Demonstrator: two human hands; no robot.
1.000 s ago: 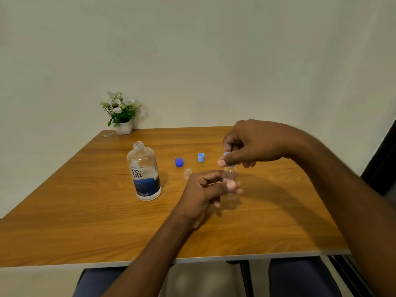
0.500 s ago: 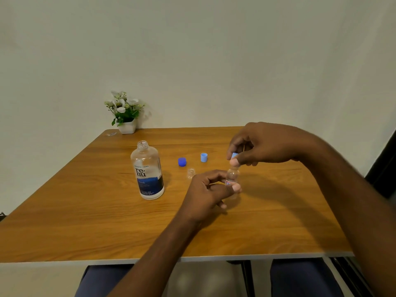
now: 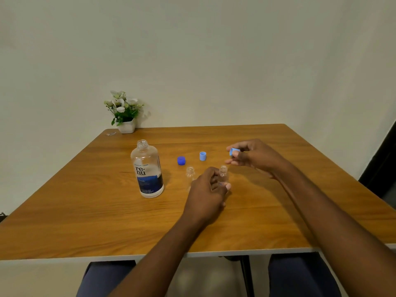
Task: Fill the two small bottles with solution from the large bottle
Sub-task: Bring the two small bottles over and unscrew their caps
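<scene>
The large clear bottle with a blue label stands uncapped on the wooden table, left of centre. My left hand grips a small clear bottle, upright and open at the neck. A second small clear bottle stands uncapped just left of that hand. My right hand pinches a light blue cap above and to the right of the held bottle. A dark blue cap and another light blue cap lie on the table behind the small bottles.
A white pot of artificial flowers stands at the table's far left corner against the wall. A small clear scrap lies next to it. My knees show below the near table edge.
My right hand has lifted the light blue cap off the small bottle and moved it up and to the right. My left hand keeps the bottle upright on the table.
</scene>
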